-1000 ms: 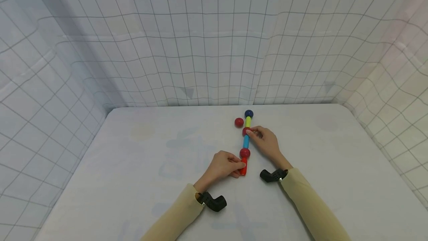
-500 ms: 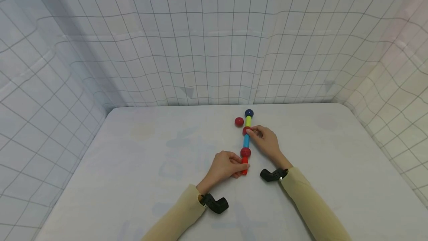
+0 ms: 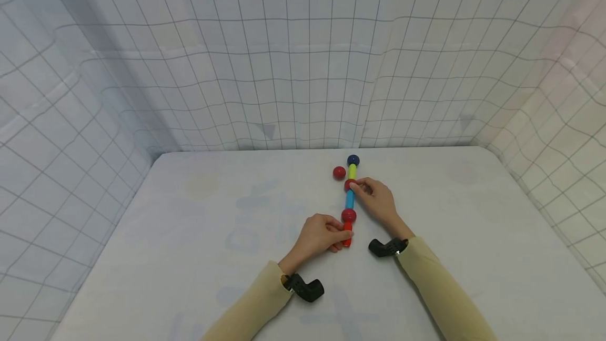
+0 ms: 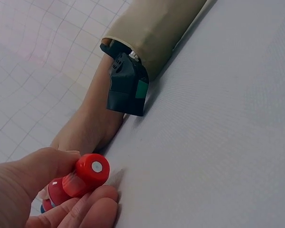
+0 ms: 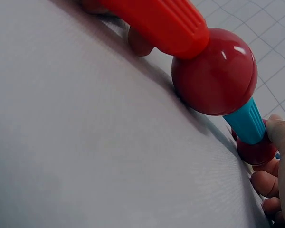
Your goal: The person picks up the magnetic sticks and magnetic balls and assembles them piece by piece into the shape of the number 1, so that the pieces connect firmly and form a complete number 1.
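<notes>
A line of rods and balls lies on the white table. From the far end run a dark blue ball (image 3: 353, 160), a yellow-green rod (image 3: 352, 171), a dark red ball (image 3: 347, 184), a blue rod (image 3: 349, 200), a larger-looking red ball (image 3: 349, 215) and a red rod (image 3: 347, 227). My left hand (image 3: 322, 233) grips the red rod between thumb and fingers; its pale round end shows in the left wrist view. With thumb and fingers, my right hand (image 3: 379, 201) pinches the dark red ball. The near red ball (image 5: 213, 71) touches both its rods in the right wrist view.
A loose red ball (image 3: 339, 173) lies just left of the yellow-green rod. The white tabletop (image 3: 189, 246) spreads around the hands, with a grid-patterned curtain (image 3: 303, 67) behind it and at both sides. Each wrist carries a black camera mount.
Over the last second my left hand has shifted slightly right with the red rod, bringing it closer in line with the rest. My right hand has stayed in place.
</notes>
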Tool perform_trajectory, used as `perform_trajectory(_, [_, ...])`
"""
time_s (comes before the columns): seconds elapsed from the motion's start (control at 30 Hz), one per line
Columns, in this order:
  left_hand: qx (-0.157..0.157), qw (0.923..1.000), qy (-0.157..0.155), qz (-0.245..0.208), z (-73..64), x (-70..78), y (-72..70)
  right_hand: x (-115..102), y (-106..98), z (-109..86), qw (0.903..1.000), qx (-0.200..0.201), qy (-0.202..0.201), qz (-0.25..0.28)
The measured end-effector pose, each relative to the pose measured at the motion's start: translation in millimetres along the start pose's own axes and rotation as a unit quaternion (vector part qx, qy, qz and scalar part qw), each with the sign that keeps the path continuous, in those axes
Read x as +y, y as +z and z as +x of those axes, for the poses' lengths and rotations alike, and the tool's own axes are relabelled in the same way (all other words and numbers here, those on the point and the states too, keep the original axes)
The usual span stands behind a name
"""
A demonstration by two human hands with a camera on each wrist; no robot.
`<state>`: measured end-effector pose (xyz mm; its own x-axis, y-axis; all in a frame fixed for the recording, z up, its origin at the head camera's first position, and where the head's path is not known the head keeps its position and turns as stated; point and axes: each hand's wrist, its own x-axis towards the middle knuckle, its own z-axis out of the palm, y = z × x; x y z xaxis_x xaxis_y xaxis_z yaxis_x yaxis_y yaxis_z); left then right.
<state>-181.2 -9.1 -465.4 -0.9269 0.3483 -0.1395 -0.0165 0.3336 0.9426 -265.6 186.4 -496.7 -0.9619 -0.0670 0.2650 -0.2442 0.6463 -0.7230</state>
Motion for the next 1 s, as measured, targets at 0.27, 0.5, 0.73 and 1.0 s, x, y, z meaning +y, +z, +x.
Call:
perform_trajectory(0.27, [-0.003, 0.9999, 0.008, -0.011, 0.7, -1.0, 0.3, -1.7, -0.7, 0.4, 1.0, 0.004, -0.004, 0.004])
perform_trajectory(0.5, [-0.001, 0.9998, 0.018, 0.003, 1.5, -3.9, 1.6, -1.4, -0.9, 0.7, 1.0, 0.001, -0.005, -0.004])
perform_trajectory(0.73, [-0.034, 0.9992, 0.011, 0.016, 1.4, -3.2, -4.7, 0.4, -1.6, 0.7, 0.9999, -0.005, -0.002, -0.009])
perform_trajectory(1.0, [-0.015, 0.9968, 0.036, 0.07, 10.3, -4.1, -20.7, -1.3, -0.5, 1.5, 0.9999, -0.01, 0.004, 0.001])
